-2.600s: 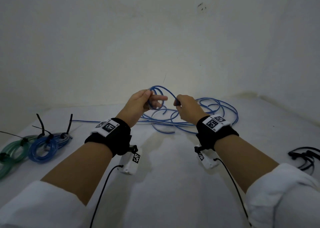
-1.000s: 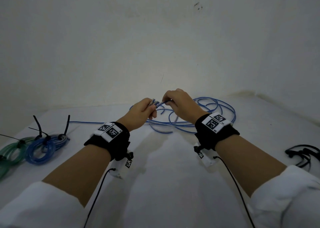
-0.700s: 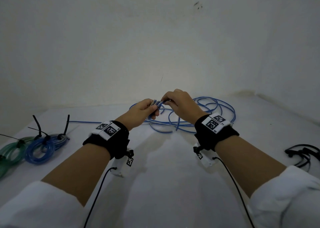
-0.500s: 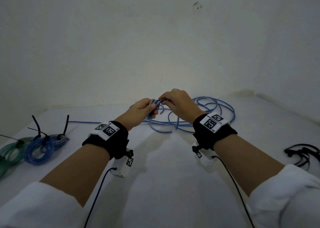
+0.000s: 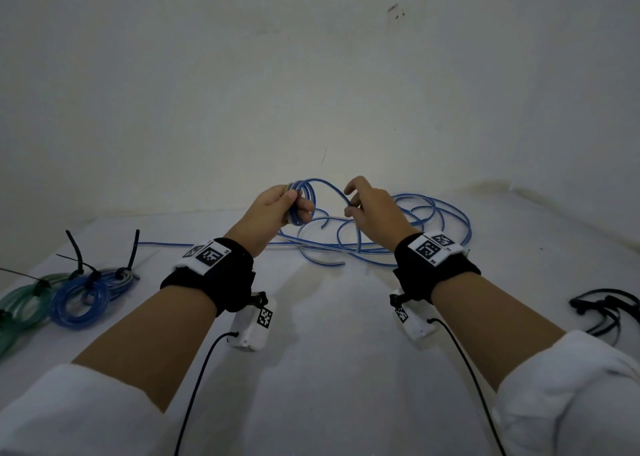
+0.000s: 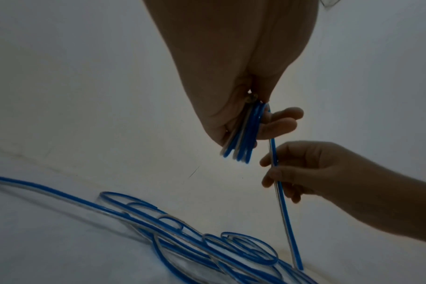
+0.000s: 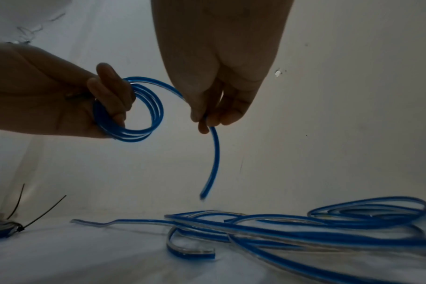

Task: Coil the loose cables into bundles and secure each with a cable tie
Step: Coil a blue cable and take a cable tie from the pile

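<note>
Left hand (image 5: 273, 209) grips small blue cable (image 5: 433, 213) coil, right hand (image 5: 372, 209) pinches the strand. Tied bundles (image 5: 79, 296) far left on tabletop (image 5: 329, 369), black cable ties (image 5: 609, 308) far right.

A bare, dimly lit room, more a plain recording corner than a home or shop: blank white walls (image 5: 311, 74) meet a white-covered table (image 5: 329, 369) just beyond the fingertips. Left of the fingers lie tied cable bundles (image 5: 79, 296), right of them spare black cable ties (image 5: 609, 308). Marker-tagged wristbands (image 5: 211, 268) suggest a data-collection setup.
</note>
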Demonstrator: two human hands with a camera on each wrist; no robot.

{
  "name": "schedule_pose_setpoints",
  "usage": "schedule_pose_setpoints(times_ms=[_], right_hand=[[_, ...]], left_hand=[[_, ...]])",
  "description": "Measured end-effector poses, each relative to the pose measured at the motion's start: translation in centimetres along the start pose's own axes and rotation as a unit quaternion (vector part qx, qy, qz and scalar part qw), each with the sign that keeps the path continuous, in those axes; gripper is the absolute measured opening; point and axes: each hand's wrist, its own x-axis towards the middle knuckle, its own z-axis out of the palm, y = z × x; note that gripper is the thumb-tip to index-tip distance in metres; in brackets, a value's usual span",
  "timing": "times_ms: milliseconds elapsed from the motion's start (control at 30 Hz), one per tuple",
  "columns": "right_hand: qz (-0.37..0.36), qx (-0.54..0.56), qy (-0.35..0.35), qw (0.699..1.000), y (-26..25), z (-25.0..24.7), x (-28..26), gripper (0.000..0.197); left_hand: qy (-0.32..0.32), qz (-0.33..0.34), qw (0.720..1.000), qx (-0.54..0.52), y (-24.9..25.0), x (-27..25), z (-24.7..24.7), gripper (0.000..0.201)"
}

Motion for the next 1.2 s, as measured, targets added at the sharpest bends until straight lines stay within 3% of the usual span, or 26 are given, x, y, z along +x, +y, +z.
schedule_pose_setpoints(times_ms=[167,333,433,567,733,900,1000,1100,1200], right_hand=[[-0.028,0.05,-0.026,0.998,-0.1,0.1,-0.6,0.006],[-0.066,0.074,-0.09,0.991,-0.4,0.8,-0.7,0.021],[-0.089,0.052,-0.069,0.992,-0.8,1.0,-0.9,0.011],[-0.13,0.053,0.012,0.99,-1.2,1.8,-0.9,0.005],[-0.117,0.098,0.045,0.987,-2.0,2.5,-0.7,0.008],[-0.023,0.132,0.046,0.99,-2.7,2.6,-0.4,0.014],[0.01,0.189,0.014,0.982,-3.1,2.3,-0.6,0.01],[0.036,0.282,-0.027,0.958,-2.9,2.1,-1.1,0.003],[0.032,0.292,0.044,0.955,-2.1,1.7,-1.1,0.011]], left_hand=[[0.076,0.023,0.996,-0.051,0.2,0.5,0.4,0.033],[0.094,0.031,0.988,-0.118,0.0,0.7,0.7,0.032],[0.081,0.037,0.988,-0.13,-0.2,0.7,0.9,0.033],[0.087,0.037,0.986,-0.134,-0.6,0.7,1.3,0.028],[0.071,0.034,0.982,-0.172,-0.7,0.7,1.9,0.027],[0.058,0.043,0.981,-0.18,-1.0,0.6,2.6,0.032],[0.064,0.036,0.987,-0.145,-1.1,0.6,2.7,0.022],[0.079,0.057,0.995,-0.032,-1.1,0.9,2.8,0.015],[0.088,0.081,0.99,0.076,-1.2,1.1,2.5,0.013]])
